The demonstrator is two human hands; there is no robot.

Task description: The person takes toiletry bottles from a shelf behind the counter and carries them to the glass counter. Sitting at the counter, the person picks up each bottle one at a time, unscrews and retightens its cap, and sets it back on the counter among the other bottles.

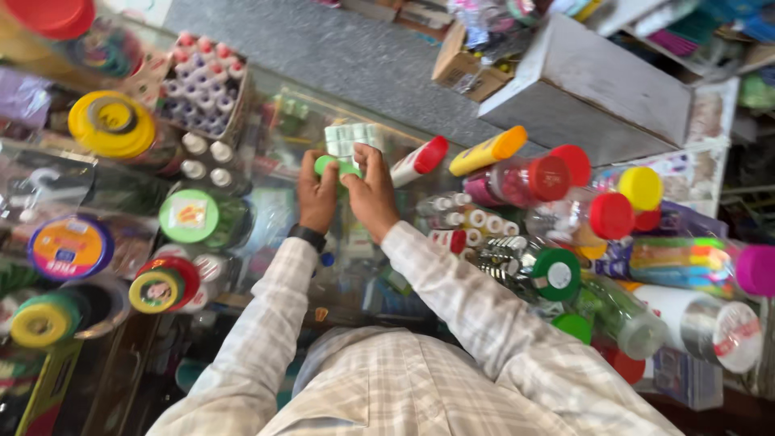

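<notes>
Left hand [317, 196] and right hand [371, 192] are gripping a green-capped bottle [327, 165] together; white tubes [353, 137] are lying just beyond; jars [565, 211] are crowding the glass counter [282, 210].

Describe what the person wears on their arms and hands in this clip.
Both arms wear long sleeves of a pale checked shirt, cuffs at the wrists. A dark watch or band circles the left wrist. The left hand and right hand are bare, ungloved.
</notes>
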